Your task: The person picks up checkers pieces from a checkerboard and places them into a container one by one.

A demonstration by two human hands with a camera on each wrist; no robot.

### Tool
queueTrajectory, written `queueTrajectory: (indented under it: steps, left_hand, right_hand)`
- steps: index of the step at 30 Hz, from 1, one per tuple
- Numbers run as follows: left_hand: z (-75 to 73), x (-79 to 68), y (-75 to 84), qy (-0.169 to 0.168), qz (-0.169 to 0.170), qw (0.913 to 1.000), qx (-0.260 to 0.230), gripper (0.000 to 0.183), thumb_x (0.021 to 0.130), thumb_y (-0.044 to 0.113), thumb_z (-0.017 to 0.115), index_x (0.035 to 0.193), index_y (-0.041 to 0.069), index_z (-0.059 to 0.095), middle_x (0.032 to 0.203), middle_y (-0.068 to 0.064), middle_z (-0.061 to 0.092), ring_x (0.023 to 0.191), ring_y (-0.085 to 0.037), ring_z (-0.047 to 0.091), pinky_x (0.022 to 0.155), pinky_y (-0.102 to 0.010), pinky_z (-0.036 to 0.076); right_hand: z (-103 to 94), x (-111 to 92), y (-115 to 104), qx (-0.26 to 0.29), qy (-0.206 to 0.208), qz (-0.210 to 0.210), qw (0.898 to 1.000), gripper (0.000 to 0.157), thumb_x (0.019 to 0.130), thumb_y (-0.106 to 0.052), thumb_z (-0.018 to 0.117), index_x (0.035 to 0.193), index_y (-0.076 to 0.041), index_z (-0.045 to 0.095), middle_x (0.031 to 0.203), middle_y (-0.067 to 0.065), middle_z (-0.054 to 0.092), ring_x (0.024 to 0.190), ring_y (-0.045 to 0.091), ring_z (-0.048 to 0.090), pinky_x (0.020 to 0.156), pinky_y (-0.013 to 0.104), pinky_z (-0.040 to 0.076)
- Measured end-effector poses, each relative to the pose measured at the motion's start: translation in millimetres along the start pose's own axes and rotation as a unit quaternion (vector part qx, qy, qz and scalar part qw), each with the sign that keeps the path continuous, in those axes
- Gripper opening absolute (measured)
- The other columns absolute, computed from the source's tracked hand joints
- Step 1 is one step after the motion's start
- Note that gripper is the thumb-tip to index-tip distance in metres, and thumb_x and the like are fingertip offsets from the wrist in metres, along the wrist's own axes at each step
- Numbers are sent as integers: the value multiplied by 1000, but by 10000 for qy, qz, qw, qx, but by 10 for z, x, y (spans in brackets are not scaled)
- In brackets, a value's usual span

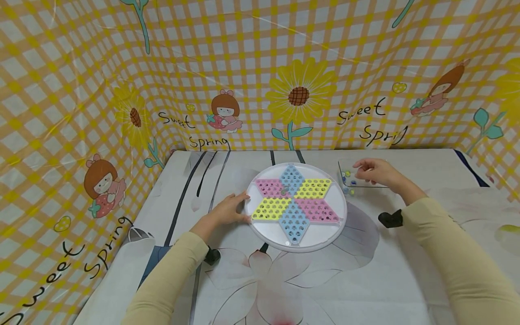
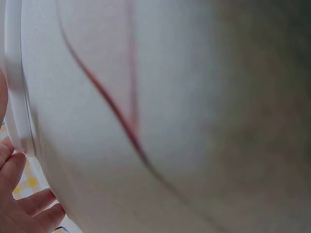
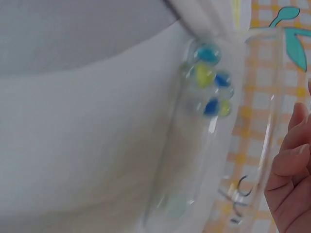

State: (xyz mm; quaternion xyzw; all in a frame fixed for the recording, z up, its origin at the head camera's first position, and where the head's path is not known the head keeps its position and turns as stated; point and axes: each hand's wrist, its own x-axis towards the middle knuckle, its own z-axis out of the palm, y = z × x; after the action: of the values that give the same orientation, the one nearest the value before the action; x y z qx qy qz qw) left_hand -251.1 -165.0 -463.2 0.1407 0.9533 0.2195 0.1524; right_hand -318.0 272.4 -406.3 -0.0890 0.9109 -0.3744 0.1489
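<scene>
A round white Chinese checkers board (image 1: 260,232), with a star of pink, yellow and blue sections, lies on the table. My left hand (image 1: 229,210) rests at its left edge, thumb and fingers spread against the rim; in the left wrist view some fingertips (image 2: 17,162) meet that rim. Over the clear plastic tray (image 3: 167,160) to the right hovers my right hand (image 1: 375,173), its fingers loosely bent and no marble showing between them. Blue and yellow glass marbles (image 3: 204,74) are bunched at one end of the tray.
A few glass marbles (image 1: 285,190) sit near the star's upper left. Dark wrist straps show on both arms. A yellow checked cloth (image 1: 252,49) hangs behind and at the sides. On the left lies a blue item (image 1: 154,259) by the table edge.
</scene>
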Motion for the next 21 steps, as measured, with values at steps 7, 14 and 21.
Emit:
queueTrajectory:
  steps: [7, 14, 21]
  left_hand:
    - [0, -6, 7, 28, 7, 10000, -18, 79, 73, 39, 74, 140, 15, 38, 151, 1, 23, 137, -35, 18, 111, -48, 22]
    - [-2, -5, 2, 21, 20, 10000, -49, 79, 73, 38, 74, 140, 15, 37, 151, 1, 23, 137, -35, 18, 111, -49, 22]
    - [-7, -4, 0, 3, 78, 10000, -15, 80, 73, 39, 73, 141, 15, 36, 151, 1, 23, 137, -36, 19, 111, -48, 22]
  right_hand:
    - [100, 52, -183, 12, 20, -345, 9994, 43, 92, -22, 54, 126, 2, 45, 108, 16, 50, 82, 21, 48, 66, 30, 48]
    - [287, 142, -393, 205, -29, -536, 9983, 43, 91, -24, 56, 125, 1, 47, 109, 15, 50, 85, 22, 48, 67, 29, 48]
    - [498, 243, -565, 386, -109, -730, 9965, 43, 89, -21, 59, 123, 3, 49, 111, 16, 52, 88, 22, 49, 71, 30, 50]
